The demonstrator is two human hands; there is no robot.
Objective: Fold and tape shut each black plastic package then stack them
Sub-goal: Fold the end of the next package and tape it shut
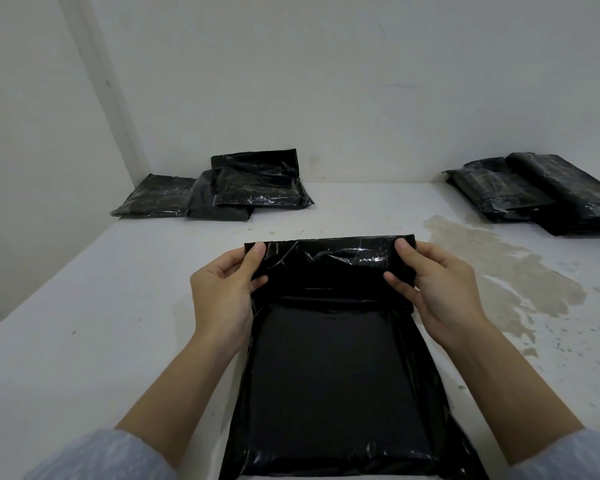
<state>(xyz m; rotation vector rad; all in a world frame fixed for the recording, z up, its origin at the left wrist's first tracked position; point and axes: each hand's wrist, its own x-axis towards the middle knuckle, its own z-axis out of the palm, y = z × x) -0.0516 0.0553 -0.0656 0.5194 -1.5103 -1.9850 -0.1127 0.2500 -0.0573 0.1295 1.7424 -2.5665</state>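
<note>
At the far left of the white bench [94, 306], against the wall, lay a loose heap of black plastic packages [222, 192], overlapping one another; nearer, the left hand [222, 292] pinched the left end of the glossy flap [329, 261] of the black plastic package [333, 382] lying flat at the bench's near middle, thumb on top and fingers curled beneath; the flap stood raised and bent toward the person over the package's far end; the right hand [440, 282] pinched the flap's right end in the same grip, thumb over, fingers under; beyond it a brownish stain [499, 271] spread on the bench; at the far right sat a stack of folded packages [548, 192].
</note>
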